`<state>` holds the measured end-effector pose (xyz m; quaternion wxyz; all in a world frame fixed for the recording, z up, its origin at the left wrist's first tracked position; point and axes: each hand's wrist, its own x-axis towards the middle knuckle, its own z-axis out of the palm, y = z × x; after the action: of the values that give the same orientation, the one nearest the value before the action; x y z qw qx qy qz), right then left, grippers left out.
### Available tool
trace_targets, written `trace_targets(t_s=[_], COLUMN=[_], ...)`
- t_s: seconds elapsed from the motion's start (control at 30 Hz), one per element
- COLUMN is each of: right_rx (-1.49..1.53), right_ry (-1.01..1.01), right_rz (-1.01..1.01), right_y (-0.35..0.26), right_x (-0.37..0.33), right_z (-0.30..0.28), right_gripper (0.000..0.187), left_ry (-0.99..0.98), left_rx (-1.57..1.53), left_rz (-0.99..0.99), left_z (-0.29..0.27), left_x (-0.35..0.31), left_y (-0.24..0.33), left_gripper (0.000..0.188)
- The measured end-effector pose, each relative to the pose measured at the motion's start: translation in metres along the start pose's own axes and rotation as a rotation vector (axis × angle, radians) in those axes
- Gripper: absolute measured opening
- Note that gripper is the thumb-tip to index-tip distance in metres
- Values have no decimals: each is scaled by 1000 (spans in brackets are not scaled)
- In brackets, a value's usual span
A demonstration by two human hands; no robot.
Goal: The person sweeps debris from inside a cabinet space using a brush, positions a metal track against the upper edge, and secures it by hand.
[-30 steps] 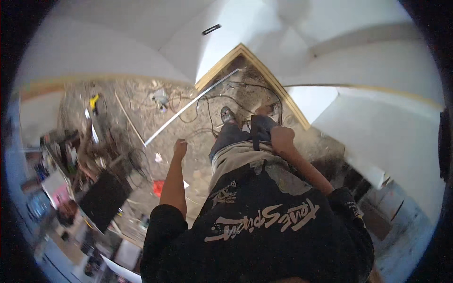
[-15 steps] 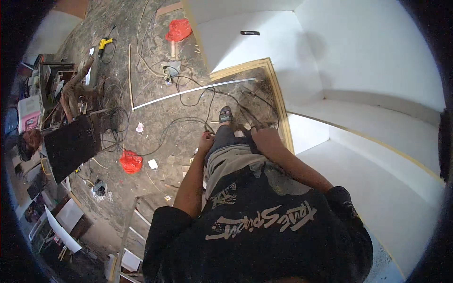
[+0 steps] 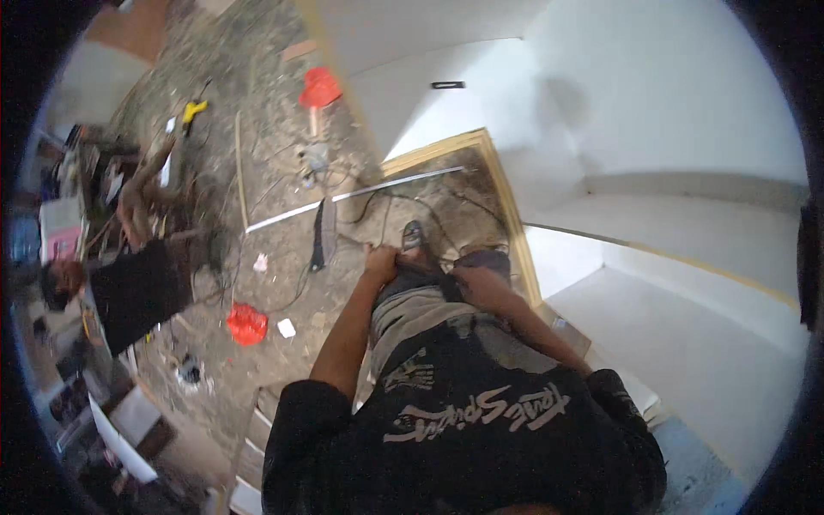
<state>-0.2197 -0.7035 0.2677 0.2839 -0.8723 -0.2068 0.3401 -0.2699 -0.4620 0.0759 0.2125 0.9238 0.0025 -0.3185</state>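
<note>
Low in front of my waist, my left hand [image 3: 381,261] is closed, thumb side up. A long grey-and-black strip [image 3: 322,233] shows just left of it; whether the hand holds it, I cannot tell. My right hand [image 3: 474,283] is at the right of my waist, blurred, its fingers curled in against dark cloth [image 3: 429,276]. What either hand grips is hidden. My shoe [image 3: 414,233] stands on the floor beyond my hands.
A white panelled cabinet with a wooden edge frame [image 3: 508,202] stands at right, a small black object [image 3: 447,85] on it. A white strip [image 3: 292,215], cables, red bags [image 3: 247,324] and a yellow power tool [image 3: 194,110] lie on the littered floor. Another person [image 3: 137,287] is at left.
My view has shifted, so the floor things sit lower. The grey-and-black strip now shows left of my left hand. My hands remain at my waist, and the right hand has moved down in the picture.
</note>
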Motion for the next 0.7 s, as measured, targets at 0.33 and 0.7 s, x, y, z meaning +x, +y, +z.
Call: trace_targets(t_s=[0.33,0.7], right_rx=[-453,-533], right_ry=[-246,181], right_rz=[329,416], right_y=[43,137], right_x=[26,44], right_z=[12,-54], right_gripper=[24,28], left_ry=[-165,96], left_rx=[-85,-921], left_rz=[77,-349], left_z=[-14,30], left_x=[32,50], left_y=[28,-3], left_gripper=[28,54])
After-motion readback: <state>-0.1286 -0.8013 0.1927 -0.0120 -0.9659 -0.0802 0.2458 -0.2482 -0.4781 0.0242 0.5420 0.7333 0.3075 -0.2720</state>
